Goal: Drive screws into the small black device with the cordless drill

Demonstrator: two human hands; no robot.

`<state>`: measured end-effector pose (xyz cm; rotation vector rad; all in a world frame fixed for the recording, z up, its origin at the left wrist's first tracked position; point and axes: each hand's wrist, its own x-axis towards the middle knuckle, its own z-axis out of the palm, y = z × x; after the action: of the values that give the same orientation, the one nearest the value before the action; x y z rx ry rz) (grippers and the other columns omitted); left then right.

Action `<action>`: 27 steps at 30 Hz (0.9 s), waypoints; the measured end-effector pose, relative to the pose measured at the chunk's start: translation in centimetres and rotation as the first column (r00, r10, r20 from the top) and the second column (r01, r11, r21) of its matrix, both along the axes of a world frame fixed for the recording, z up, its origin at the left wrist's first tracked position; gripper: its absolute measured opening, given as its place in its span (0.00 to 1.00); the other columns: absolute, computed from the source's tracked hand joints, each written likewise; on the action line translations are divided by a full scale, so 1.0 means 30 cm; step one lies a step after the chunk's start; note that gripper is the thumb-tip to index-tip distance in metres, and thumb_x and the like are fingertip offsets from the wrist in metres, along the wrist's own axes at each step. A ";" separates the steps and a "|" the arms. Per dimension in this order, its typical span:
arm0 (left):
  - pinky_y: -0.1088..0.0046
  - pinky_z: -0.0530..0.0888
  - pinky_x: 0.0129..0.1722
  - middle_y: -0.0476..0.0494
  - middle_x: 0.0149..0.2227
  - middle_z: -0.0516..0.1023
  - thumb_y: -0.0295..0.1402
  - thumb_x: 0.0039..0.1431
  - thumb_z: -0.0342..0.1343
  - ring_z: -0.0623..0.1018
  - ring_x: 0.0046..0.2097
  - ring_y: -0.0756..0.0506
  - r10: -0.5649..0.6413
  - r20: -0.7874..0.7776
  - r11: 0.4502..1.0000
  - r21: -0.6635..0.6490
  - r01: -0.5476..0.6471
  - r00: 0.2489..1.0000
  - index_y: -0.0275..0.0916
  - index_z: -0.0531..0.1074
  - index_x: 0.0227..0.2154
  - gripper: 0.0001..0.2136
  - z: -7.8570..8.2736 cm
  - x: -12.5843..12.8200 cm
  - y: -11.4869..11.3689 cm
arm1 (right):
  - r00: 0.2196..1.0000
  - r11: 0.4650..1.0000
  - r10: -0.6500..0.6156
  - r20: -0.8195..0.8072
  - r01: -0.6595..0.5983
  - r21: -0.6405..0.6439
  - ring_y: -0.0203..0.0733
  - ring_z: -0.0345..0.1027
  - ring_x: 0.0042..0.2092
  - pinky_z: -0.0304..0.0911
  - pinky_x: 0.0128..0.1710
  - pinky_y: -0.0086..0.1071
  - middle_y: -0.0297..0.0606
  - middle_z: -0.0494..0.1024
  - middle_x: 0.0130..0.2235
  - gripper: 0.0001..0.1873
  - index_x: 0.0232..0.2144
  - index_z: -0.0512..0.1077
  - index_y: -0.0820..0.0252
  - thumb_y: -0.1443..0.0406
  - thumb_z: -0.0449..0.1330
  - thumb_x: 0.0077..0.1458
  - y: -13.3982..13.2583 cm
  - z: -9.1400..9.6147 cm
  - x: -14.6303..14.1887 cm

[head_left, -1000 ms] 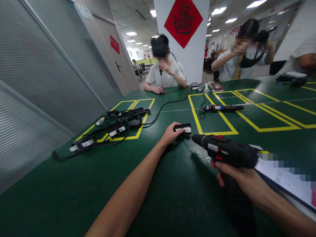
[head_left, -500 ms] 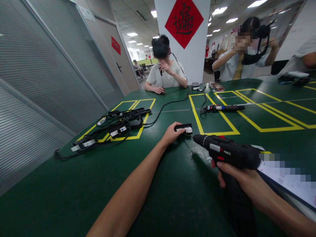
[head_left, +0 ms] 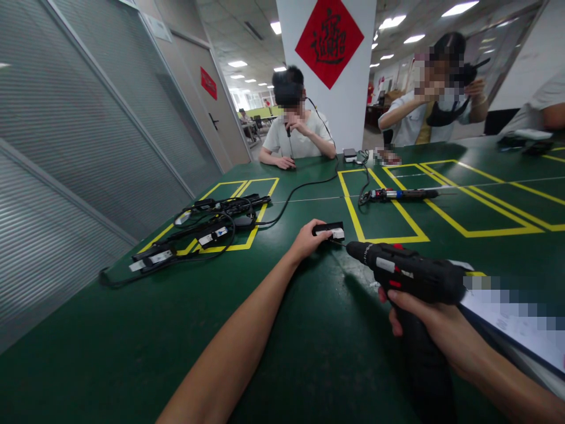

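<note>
My left hand (head_left: 310,237) is closed on a small black block with a white label (head_left: 334,231), holding it down at the middle of the green table (head_left: 212,330). In my right hand (head_left: 415,306) is a black cordless drill (head_left: 410,272) with red details, my fingers wrapped round its handle. The drill lies level and points left. Its thin bit (head_left: 341,244) reaches the block's near right edge; whether it goes into the block I cannot tell.
Black devices with cables (head_left: 220,221) lie at the left. A pen-shaped tool (head_left: 404,194) rests on yellow tape outlines. Papers (head_left: 516,324) lie at the right. Across the table sit a person in a headset (head_left: 300,132) holding a screwdriver, and another person (head_left: 441,100) lifting a dark headset.
My hands, the block and the drill stay almost in place. The person at the back right has shifted the dark headset slightly.
</note>
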<state>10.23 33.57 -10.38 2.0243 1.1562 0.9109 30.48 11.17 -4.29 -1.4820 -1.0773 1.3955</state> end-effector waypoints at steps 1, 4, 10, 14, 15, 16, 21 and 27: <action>0.72 0.70 0.40 0.45 0.38 0.74 0.43 0.50 0.54 0.73 0.38 0.47 -0.003 0.002 1.000 0.002 0.003 1.000 0.36 0.69 0.41 0.18 -0.002 -0.001 0.002 | 1.000 1.000 -0.002 -0.006 0.002 -0.001 0.40 0.65 0.27 0.55 0.29 0.33 0.33 0.73 0.21 0.16 0.33 0.71 0.61 0.54 0.55 0.55 -0.001 0.002 0.000; 0.72 0.70 0.40 0.45 0.37 0.74 0.43 0.50 0.54 0.73 0.38 0.47 -0.011 0.012 1.000 0.008 0.011 1.000 0.36 0.69 0.40 0.18 -0.006 -0.001 0.005 | 1.000 1.000 -0.004 -0.014 0.004 -0.011 0.39 0.64 0.25 0.55 0.27 0.33 0.33 0.73 0.20 0.16 0.32 0.71 0.61 0.53 0.55 0.55 -0.003 0.004 -0.001; 0.73 0.70 0.38 0.46 0.37 0.74 0.43 0.50 0.54 0.73 0.37 0.48 -0.011 0.014 1.000 -0.007 0.011 1.000 0.36 0.68 0.41 0.19 -0.006 -0.001 0.003 | 1.000 1.000 -0.009 -0.016 0.009 -0.018 0.37 0.63 0.24 0.53 0.25 0.31 0.32 0.74 0.21 0.16 0.32 0.72 0.61 0.54 0.56 0.54 -0.006 0.005 -0.006; 0.73 0.69 0.36 0.46 0.36 0.74 0.44 0.50 0.54 0.73 0.36 0.48 -0.021 0.023 1.000 -0.011 0.021 1.000 0.36 0.68 0.41 0.19 -0.008 -0.005 0.003 | 1.000 1.000 -0.002 -0.016 0.002 -0.018 0.39 0.64 0.25 0.55 0.27 0.32 0.33 0.74 0.20 0.16 0.32 0.72 0.60 0.53 0.55 0.54 -0.004 0.002 -0.002; 0.73 0.69 0.36 0.46 0.36 0.74 0.45 0.50 0.54 0.73 0.36 0.48 -0.026 0.024 1.000 -0.013 0.026 0.999 0.37 0.68 0.41 0.19 -0.009 -0.006 0.004 | 1.000 1.000 0.002 -0.011 -0.002 -0.018 0.39 0.65 0.26 0.55 0.28 0.32 0.33 0.74 0.20 0.17 0.32 0.72 0.60 0.53 0.55 0.55 -0.003 -0.001 0.000; 0.73 0.69 0.36 0.46 0.36 0.74 0.45 0.50 0.54 0.73 0.36 0.48 -0.027 0.027 1.000 -0.014 0.028 0.999 0.37 0.68 0.41 0.19 -0.010 -0.007 0.004 | 1.000 1.000 0.007 -0.007 -0.007 -0.020 0.40 0.65 0.26 0.55 0.28 0.33 0.33 0.74 0.21 0.17 0.33 0.72 0.60 0.53 0.54 0.55 -0.003 -0.004 0.002; 0.73 0.69 0.37 0.46 0.37 0.74 0.45 0.50 0.54 0.73 0.36 0.48 -0.023 0.033 1.000 -0.014 0.023 0.999 0.36 0.68 0.41 0.19 -0.012 -0.005 0.005 | 1.000 1.000 0.018 0.001 -0.018 -0.011 0.41 0.65 0.28 0.56 0.30 0.34 0.34 0.74 0.21 0.17 0.32 0.72 0.61 0.53 0.55 0.55 -0.003 -0.011 0.004; 0.73 0.70 0.38 0.45 0.37 0.74 0.43 0.50 0.54 0.73 0.37 0.48 -0.024 0.033 1.000 0.001 0.024 0.999 0.36 0.68 0.41 0.18 -0.009 -0.002 0.003 | 1.000 1.000 0.004 -0.024 -0.004 -0.014 0.40 0.65 0.28 0.56 0.29 0.34 0.35 0.74 0.21 0.17 0.33 0.72 0.62 0.53 0.55 0.55 -0.001 0.003 -0.007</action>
<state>10.18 33.67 -10.65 2.0116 1.1121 0.9296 30.27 11.13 -4.20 -1.4706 -1.0578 1.4228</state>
